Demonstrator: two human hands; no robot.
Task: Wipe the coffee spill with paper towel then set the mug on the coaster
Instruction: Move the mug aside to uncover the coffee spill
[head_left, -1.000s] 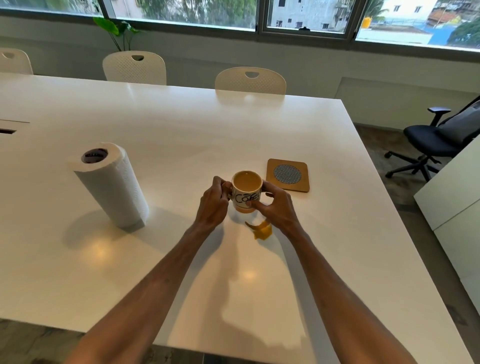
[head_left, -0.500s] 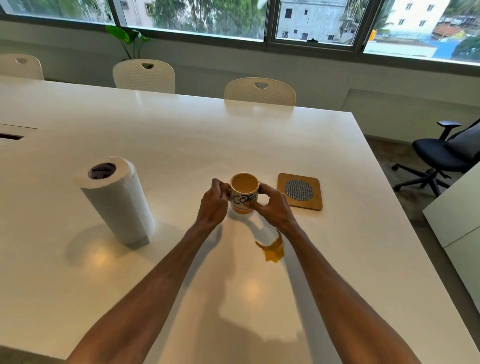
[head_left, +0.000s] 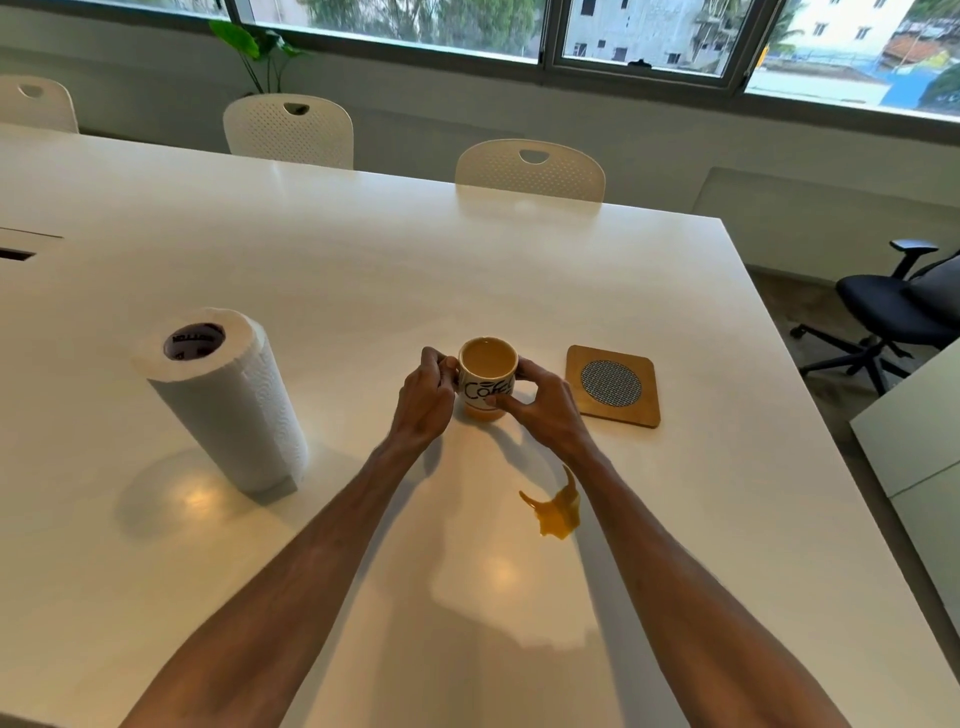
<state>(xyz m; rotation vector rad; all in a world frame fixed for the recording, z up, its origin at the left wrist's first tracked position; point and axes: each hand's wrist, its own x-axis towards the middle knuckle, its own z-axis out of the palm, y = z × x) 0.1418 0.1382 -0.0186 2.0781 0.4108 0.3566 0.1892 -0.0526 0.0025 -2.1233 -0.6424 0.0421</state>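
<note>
White table (head_left: 363, 260): paper towel roll (head_left: 234, 410) upright at left, mug (head_left: 485, 379) mid-table, wooden coaster (head_left: 613, 385) just right of it, coffee spill (head_left: 556, 512) nearer, right of centre.

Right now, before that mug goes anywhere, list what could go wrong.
1. The cream ceramic mug, gripped by the left hand and right hand, looks nearly full; a quick move toward the square wooden coaster could slop coffee.
2. The orange-brown coffee spill lies unwiped beside the right forearm, which could smear it.
3. The white paper towel roll stands upright at the left; a hasty reach might topple it.
</note>
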